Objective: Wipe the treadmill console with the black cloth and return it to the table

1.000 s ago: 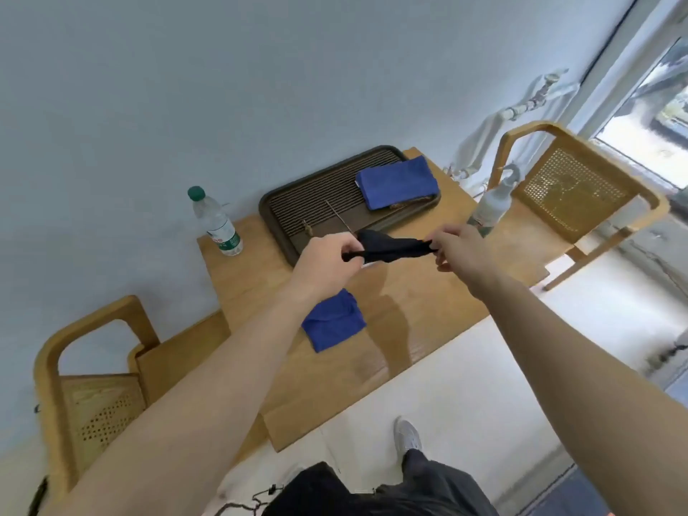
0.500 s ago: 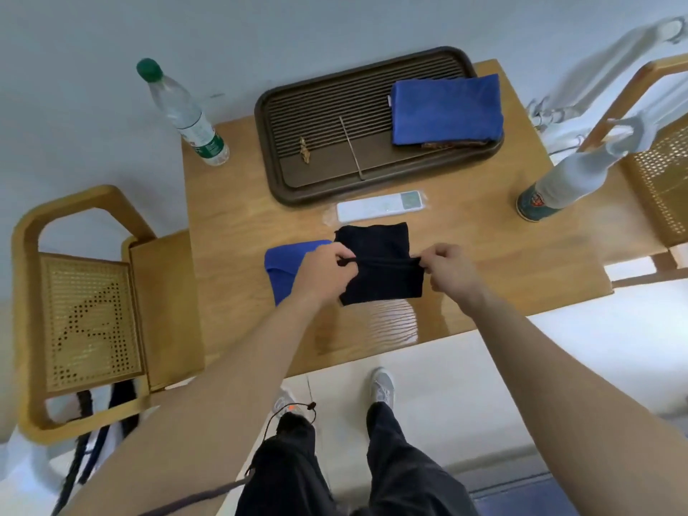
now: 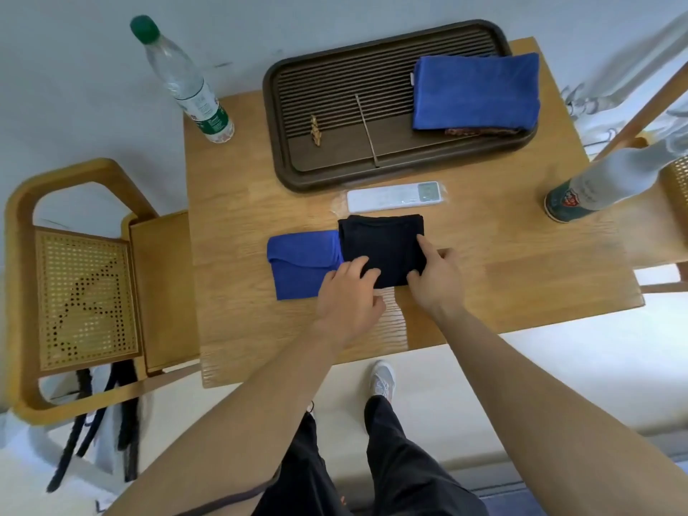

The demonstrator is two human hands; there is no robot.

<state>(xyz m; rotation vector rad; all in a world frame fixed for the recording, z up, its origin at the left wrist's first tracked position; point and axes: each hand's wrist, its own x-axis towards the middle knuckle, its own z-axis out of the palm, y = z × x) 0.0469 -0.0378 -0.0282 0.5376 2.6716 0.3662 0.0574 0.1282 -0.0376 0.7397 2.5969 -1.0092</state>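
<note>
The black cloth [image 3: 381, 247], folded square, lies flat on the wooden counter [image 3: 502, 262], its left edge over a blue cloth [image 3: 301, 266] and just in front of a white remote [image 3: 394, 196]. Left hand [image 3: 348, 292] and right hand [image 3: 433, 277] both rest fingers-down on its near edge, gripping nothing.
</note>
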